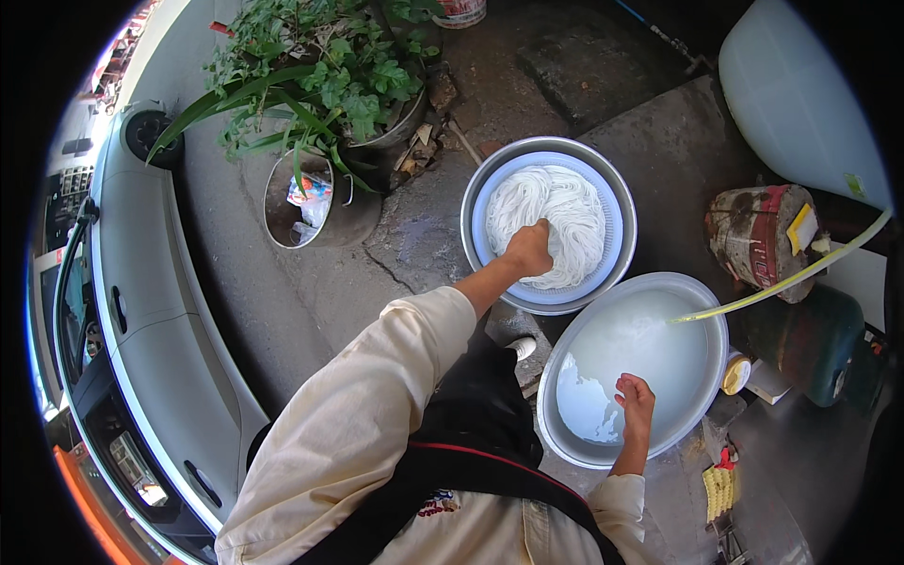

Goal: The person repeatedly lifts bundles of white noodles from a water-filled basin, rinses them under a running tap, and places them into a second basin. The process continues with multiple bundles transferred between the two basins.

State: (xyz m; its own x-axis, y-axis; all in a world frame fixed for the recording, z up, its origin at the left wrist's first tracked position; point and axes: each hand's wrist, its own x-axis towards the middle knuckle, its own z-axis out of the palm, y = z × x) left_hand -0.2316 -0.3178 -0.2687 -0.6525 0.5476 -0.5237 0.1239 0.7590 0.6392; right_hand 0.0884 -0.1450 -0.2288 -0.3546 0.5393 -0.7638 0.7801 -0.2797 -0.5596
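White noodle-like strands (579, 205) lie coiled in a pale blue plastic colander (482, 233), which sits inside a round metal basin (467, 205). My left hand (530, 248) reaches onto the strands; its fingertips are hidden, so I cannot tell whether it grips any. Over the near side of a large oval metal basin (715, 367) of cloudy water is my right hand (635, 397), fingers loosely curled with nothing visible in them. A yellowish hose (784, 282) runs from the right into this basin's water.
Potted plants (339, 78) and a metal bin (321, 212) with wrappers stand at the upper left. A silver car (162, 318) is parked at the left. Right of the basins are a stained bucket (748, 233), a yellow-lidded jar (736, 374) and a green tank (812, 339).
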